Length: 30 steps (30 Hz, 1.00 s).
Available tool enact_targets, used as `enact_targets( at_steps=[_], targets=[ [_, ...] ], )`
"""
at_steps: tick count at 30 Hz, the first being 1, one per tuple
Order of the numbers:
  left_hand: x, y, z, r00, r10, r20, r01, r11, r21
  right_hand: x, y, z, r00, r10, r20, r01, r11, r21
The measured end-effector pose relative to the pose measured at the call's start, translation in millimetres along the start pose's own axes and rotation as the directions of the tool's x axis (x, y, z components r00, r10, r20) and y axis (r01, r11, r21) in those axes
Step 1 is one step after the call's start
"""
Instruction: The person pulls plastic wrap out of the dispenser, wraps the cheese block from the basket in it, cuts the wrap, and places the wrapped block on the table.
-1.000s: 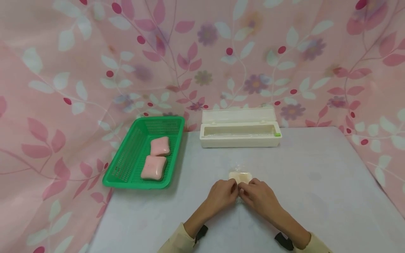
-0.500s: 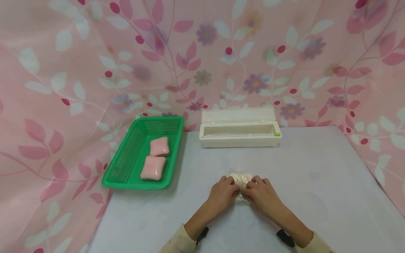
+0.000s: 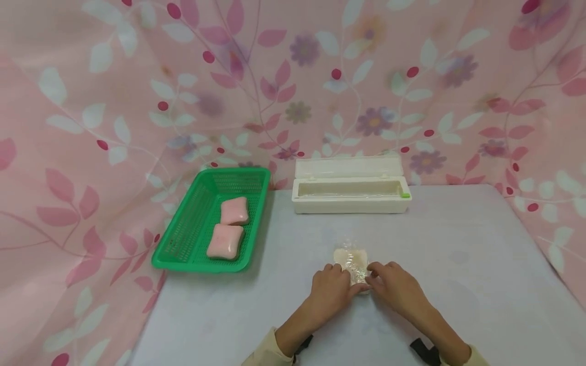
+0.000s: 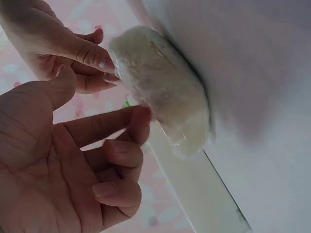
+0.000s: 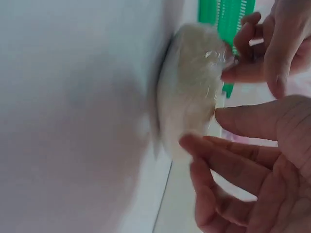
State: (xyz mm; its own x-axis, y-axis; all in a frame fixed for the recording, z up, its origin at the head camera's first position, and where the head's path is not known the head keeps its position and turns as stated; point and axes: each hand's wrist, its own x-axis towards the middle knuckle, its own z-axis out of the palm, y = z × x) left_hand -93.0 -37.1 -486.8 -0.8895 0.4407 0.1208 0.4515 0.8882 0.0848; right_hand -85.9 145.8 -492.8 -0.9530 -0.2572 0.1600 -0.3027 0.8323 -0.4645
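Note:
A cream-coloured soap bar [image 3: 356, 258] lies on the table, wrapped in clear, wrinkled plastic film that catches the light. My left hand [image 3: 330, 288] is at its near left side, thumb stretched across the near edge. In the left wrist view, the left index fingertip [image 4: 141, 114] touches the wrapped soap, with the other fingers bent loosely. On the right side my right hand [image 3: 399, 288] has its fingertips at the film. The right wrist view shows the right thumb [image 5: 243, 121] at the wrapped soap's upper face and the index fingertip by its side, with a gap between them.
To the left stands a green plastic basket [image 3: 176, 249] holding two pink soap bars [image 3: 226, 241]. A long white cling film box [image 3: 351, 205] with its lid raised and a green slider sits at the back. A pink floral cloth [image 3: 293, 76] hangs behind the white-covered table.
Both hands pinched at the film over the soap's middle; now they have moved apart to its two sides. The left thumb has spread over the near edge, and more of the wrapped top shows.

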Motion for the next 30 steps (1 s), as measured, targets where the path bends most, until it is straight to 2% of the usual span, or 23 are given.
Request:
enact_targets(
  at_steps=[2, 4, 7, 9, 11, 13, 16, 18, 19, 22, 26, 30],
  targets=[
    [-0.7, 3.5, -2.0, 1.000, -0.010, 0.019, 0.009, 0.999, 0.051, -3.7, -3.3, -0.8, 0.994, 0.047, 0.098, -0.054, 0.996, 0.070],
    [-1.5, 4.9, -3.5, 1.000, -0.021, 0.015, 0.019, 0.992, 0.122, -8.0, -7.2, -0.4, 0.985, 0.031, 0.171, -0.056, 0.988, 0.143],
    [-2.1, 3.7, -6.0, 0.999, -0.031, -0.010, 0.032, 0.968, 0.250, -14.9, -11.3, 0.2, 0.961, -0.099, 0.258, 0.028, 0.964, 0.263],
    [-1.0, 1.7, -5.8, 0.999, -0.026, -0.041, 0.037, 0.955, 0.293, -18.5, -13.8, -1.6, 0.939, -0.182, 0.293, 0.079, 0.940, 0.331],
    [0.9, -0.1, -4.6, 0.998, -0.004, -0.062, 0.023, 0.950, 0.310, -20.0, -14.8, -6.3, 0.932, -0.200, 0.303, 0.087, 0.933, 0.349],
    [3.4, -2.4, -1.8, 0.994, 0.046, -0.097, -0.012, 0.947, 0.322, -19.8, -15.1, -12.9, 0.954, -0.144, 0.264, 0.064, 0.955, 0.289],
    [8.0, -8.9, 2.3, 0.991, 0.104, -0.089, -0.071, 0.946, 0.316, -18.5, -10.9, -22.5, 0.987, -0.057, 0.154, 0.039, 0.992, 0.117],
    [12.7, -16.2, 5.5, 0.984, 0.153, -0.085, -0.120, 0.942, 0.314, -16.9, -4.7, -24.9, 0.994, -0.085, 0.069, 0.087, 0.996, -0.017],
    [14.2, -20.1, 7.3, 0.983, 0.169, -0.077, -0.139, 0.945, 0.298, -16.2, -1.4, -24.4, 0.991, -0.124, 0.041, 0.127, 0.990, -0.067],
    [19.4, -31.8, 12.3, 0.970, 0.234, -0.064, -0.208, 0.938, 0.278, -13.9, 9.0, -17.3, 0.963, -0.269, -0.003, 0.264, 0.945, -0.194],
    [23.7, -43.2, 15.4, 0.956, 0.291, -0.028, -0.276, 0.931, 0.240, -9.9, 17.1, -4.7, 0.918, -0.395, 0.017, 0.387, 0.888, -0.248],
    [20.5, -51.7, 13.8, 0.949, 0.315, 0.022, -0.316, 0.943, 0.107, -7.7, 20.8, 4.7, 0.879, -0.476, 0.017, 0.463, 0.846, -0.264]
  ],
)
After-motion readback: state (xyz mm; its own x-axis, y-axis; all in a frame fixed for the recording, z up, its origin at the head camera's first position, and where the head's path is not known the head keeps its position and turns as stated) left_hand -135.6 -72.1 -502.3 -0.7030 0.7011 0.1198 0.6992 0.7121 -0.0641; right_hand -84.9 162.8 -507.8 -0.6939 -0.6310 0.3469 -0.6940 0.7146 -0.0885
